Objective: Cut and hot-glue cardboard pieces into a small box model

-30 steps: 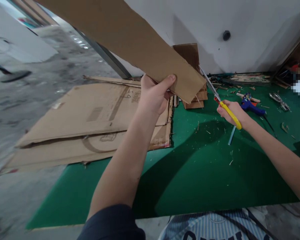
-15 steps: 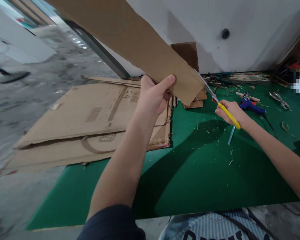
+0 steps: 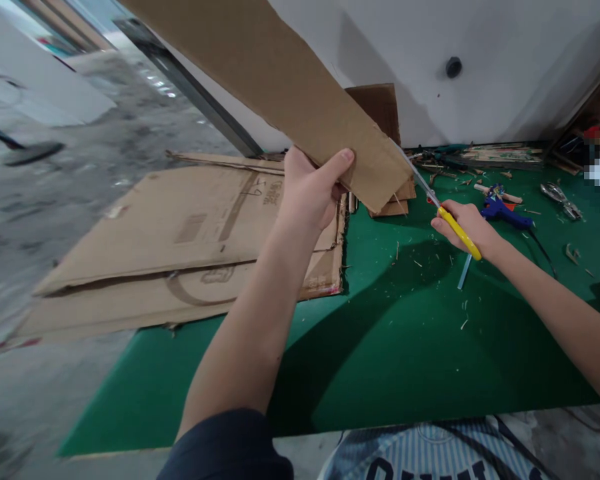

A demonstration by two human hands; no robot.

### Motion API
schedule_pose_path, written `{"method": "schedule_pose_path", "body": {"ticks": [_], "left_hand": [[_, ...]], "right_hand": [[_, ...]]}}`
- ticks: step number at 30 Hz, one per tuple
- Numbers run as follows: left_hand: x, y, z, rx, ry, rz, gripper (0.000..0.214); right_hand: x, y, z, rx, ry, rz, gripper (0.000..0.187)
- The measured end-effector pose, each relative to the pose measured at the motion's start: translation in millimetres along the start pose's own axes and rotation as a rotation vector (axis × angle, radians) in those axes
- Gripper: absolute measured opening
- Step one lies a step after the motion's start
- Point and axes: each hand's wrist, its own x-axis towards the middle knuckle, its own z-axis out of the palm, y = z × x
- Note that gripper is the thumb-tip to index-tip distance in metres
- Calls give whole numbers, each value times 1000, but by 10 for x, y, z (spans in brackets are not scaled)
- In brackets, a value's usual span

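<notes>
A long strip of brown cardboard [image 3: 300,87] slants from the upper left down to the middle of the view, raised above the table. My left hand [image 3: 315,183] is closed on its lower edge near the right end, thumb lying on the front face. In my right hand [image 3: 465,227] are scissors [image 3: 457,232] with yellow handles, the fingers closed round them. The scissors point up and left, and their metal blades meet the strip's upper right edge. Part of the blades is hidden by the cardboard.
Flattened cardboard boxes [image 3: 205,227] overhang the left of the green table [image 3: 390,353]. A blue glue gun [image 3: 507,212] lies right, near a clear glue stick [image 3: 464,271] and a metal tool [image 3: 560,200]. Thin sticks [image 3: 505,155] lie along the white wall [image 3: 505,40]; a cardboard piece [image 3: 377,110] leans there.
The whole view has shifted slightly, so most things appear a little farther right. Both hands keep their grip, and the scissor blades remain at the strip's edge.
</notes>
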Motion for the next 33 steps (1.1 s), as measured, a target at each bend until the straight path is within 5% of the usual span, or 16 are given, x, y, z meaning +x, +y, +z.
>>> {"method": "schedule_pose_path", "body": {"ticks": [6, 11, 18, 26, 33], "left_hand": [[-116, -113, 271, -51, 137, 64, 61], [-269, -160, 436, -23, 23, -39, 72], [-325, -258, 509, -55, 97, 18, 70], [-493, -102, 638, -121, -56, -118, 83], [-395, -95, 525, -30, -34, -85, 83]], "right_hand": [[-13, -15, 13, 70, 37, 48, 54], [-36, 28, 2, 142, 52, 60, 51], [-142, -79, 42, 152, 75, 54, 53], [-244, -118, 75, 272, 85, 58, 56], [-188, -8, 163, 311, 21, 16, 49]]}}
